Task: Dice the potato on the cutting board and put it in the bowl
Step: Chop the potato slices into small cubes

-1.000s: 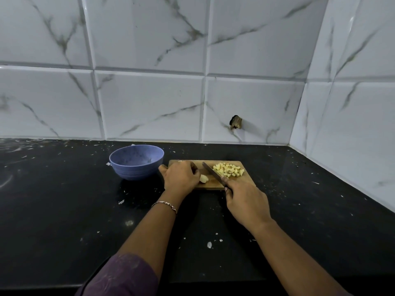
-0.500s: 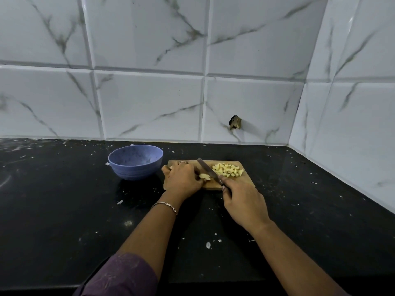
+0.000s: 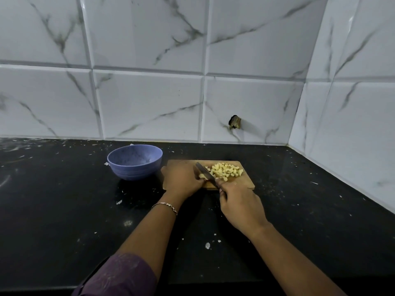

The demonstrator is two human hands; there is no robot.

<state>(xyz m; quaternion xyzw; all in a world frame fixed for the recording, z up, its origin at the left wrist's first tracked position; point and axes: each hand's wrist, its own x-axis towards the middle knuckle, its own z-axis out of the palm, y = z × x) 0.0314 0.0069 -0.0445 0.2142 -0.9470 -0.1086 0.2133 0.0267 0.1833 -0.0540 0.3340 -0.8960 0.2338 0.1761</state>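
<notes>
Squarely on cutting board: left fingers round potato piece, right fingers round knife.

Your black bench carries a blue bowl, a wooden board just right of it, and scattered pale flecks.

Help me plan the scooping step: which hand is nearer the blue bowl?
Left. The left hand, holding a potato piece on the cutting board, lies just right of the bowl; the right hand, gripping the knife, is farther right and closer to the person.
</notes>
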